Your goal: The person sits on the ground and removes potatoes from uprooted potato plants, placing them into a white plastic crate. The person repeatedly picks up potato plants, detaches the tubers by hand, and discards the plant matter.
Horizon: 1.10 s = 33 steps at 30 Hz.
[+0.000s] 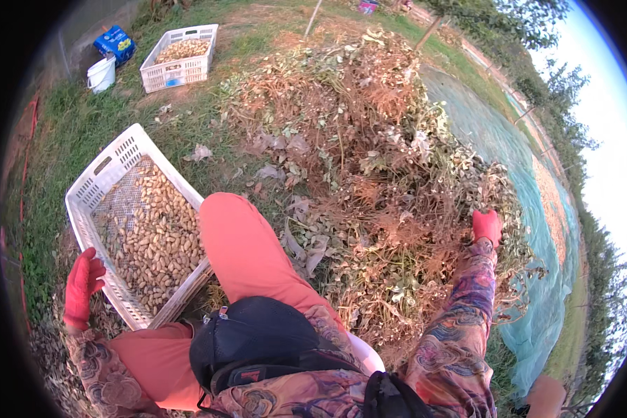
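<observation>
My left hand [83,286], in a red glove, is raised beside the near left edge of a white plastic crate [86,209]. Its fingers are apart and slightly curled, with nothing in them. Unshelled peanuts [159,245] cover much of the crate's mesh bottom. On the right, my right hand [487,228], also red-gloved, reaches to the far right side of a large heap of pulled peanut plants [397,193]. Its fingers are curled at the stems; whether they grip any is hidden. Bits of thin plastic film [313,253] lie among the plants.
A second white crate [180,76] of peanuts stands on the grass at the upper left, near a white bucket [102,74] and a blue bag [115,44]. Green netting [533,308] lies right of the heap. At the lower right edge shows a person's bare skin [546,397].
</observation>
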{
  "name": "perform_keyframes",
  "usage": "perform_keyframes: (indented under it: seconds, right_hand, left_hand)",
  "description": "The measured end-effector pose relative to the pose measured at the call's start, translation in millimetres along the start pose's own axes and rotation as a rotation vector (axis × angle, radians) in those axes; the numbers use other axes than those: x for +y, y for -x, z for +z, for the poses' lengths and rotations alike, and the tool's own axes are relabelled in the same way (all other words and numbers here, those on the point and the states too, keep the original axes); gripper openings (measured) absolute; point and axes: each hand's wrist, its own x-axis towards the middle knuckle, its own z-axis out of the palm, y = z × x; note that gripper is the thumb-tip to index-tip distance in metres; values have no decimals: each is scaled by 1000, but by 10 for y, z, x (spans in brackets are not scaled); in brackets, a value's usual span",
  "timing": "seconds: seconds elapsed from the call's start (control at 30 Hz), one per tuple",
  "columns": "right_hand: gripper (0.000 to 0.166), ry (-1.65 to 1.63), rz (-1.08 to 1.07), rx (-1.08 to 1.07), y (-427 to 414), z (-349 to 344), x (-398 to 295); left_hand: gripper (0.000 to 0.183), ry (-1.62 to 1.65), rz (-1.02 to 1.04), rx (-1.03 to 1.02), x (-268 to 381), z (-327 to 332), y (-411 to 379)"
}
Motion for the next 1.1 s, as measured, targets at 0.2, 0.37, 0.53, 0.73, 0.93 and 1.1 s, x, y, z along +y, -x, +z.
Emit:
perform_keyframes:
  seconds: [0.2, 0.37, 0.53, 0.73, 0.93, 1.1]
  right_hand:
    - [49, -342, -746, 342, -145, -54, -538]
    - [31, -515, -1333, -31, 1638, 143, -1897]
    - [34, -795, -1641, -643, 2940, 884, -2943]
    - [30, -535, -1763, -746, 3392, 1419, -3075]
    - [28, -622, -1563, -930, 3652, 1133, -2678]
    - [27, -592, -1636, -849, 3618, 1123, -2674]
  left_hand:
    - [42, 421, 199, 665, -386, -734, 657]
    - [32, 653, -80, 1291, -2060, -509, 1969]
    - [24, 649, -286, 1662, -2943, 310, 2738]
    - [19, 370, -200, 1799, -3080, -121, 2628]
    - [45, 252, -666, 1361, -2733, 78, 2036]
    - [87, -151, -633, 1603, -2590, 688, 1588]
